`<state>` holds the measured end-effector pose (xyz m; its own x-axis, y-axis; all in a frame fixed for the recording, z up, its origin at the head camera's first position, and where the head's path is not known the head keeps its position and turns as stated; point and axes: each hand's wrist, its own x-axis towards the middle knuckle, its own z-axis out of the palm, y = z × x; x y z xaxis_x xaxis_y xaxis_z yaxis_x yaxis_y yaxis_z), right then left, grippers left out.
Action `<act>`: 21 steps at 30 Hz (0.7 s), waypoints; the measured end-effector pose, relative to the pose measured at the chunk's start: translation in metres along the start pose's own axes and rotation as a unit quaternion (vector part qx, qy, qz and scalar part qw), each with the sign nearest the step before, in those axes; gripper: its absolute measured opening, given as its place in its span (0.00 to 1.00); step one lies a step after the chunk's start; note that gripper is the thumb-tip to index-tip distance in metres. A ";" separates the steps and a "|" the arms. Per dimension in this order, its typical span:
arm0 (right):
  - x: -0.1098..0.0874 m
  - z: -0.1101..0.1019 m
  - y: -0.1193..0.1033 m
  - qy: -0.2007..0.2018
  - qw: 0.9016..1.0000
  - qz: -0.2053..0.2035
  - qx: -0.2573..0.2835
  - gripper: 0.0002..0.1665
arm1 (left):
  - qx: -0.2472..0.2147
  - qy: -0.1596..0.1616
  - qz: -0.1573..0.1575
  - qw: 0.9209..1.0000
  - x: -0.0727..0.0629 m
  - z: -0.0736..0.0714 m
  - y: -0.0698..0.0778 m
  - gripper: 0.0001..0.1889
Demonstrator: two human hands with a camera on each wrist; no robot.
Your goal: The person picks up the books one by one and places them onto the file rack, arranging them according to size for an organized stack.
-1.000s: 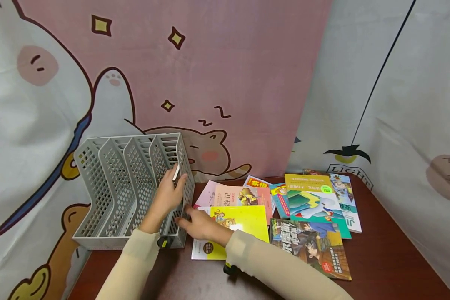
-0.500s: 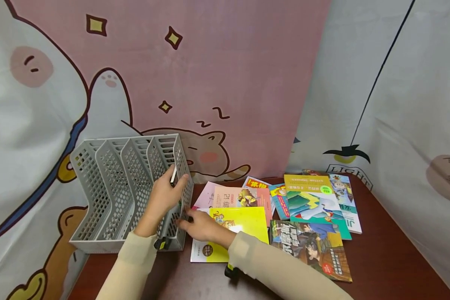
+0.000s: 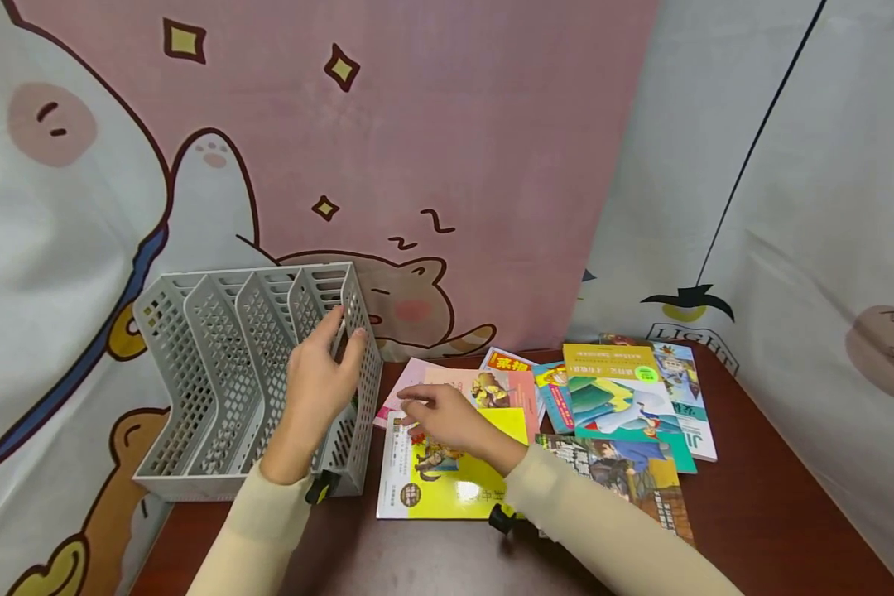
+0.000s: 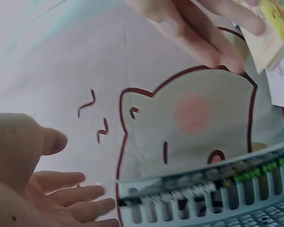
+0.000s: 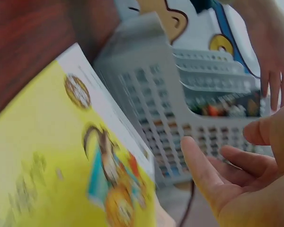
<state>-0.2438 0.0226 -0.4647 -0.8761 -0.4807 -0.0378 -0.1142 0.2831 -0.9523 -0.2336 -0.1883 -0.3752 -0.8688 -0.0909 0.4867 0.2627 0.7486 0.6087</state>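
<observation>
A grey perforated file rack (image 3: 209,488) with several upright compartments stands at the left of the table. My left hand (image 3: 316,385) is over its rightmost compartment, thumb and fingers spread with nothing between them. Inside that compartment is a dark-covered book (image 5: 234,105), mostly hidden in the head view; its spine (image 4: 180,191) shows in the left wrist view. To the rack's right, my right hand (image 3: 450,422) hovers above a yellow book (image 3: 454,484), fingers loosely bent and holding nothing.
A pink book (image 3: 521,389) lies behind the yellow one. Further right are a green-and-gold book (image 3: 618,389), a dark illustrated book (image 3: 641,476) and several others, partly overlapping. A printed curtain (image 3: 477,165) hangs behind the brown table (image 3: 775,513).
My left hand has let go of the book, which now sits lower in the rightmost compartment. My right hand has left the rack's side and moved right, over the yellow book.
</observation>
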 end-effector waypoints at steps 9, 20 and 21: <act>-0.028 -0.058 0.003 0.045 0.999 0.011 -0.009 0.20 | -0.033 0.017 0.082 0.996 -0.013 0.007 0.021 0.20; -0.069 -0.099 0.030 0.107 0.990 0.042 -0.080 0.21 | 0.060 -0.145 0.006 0.988 -0.049 0.039 0.009 0.30; -0.073 -0.101 0.033 0.109 0.989 0.048 -0.082 0.21 | 0.067 -0.156 0.001 0.985 -0.052 0.042 0.008 0.30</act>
<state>-0.2310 0.1510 -0.4628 -0.9650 -0.2591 -0.0414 -0.0851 0.4584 -0.8847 -0.2038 -0.1502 -0.4222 -0.9605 0.1023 0.2588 0.2258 0.8300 0.5100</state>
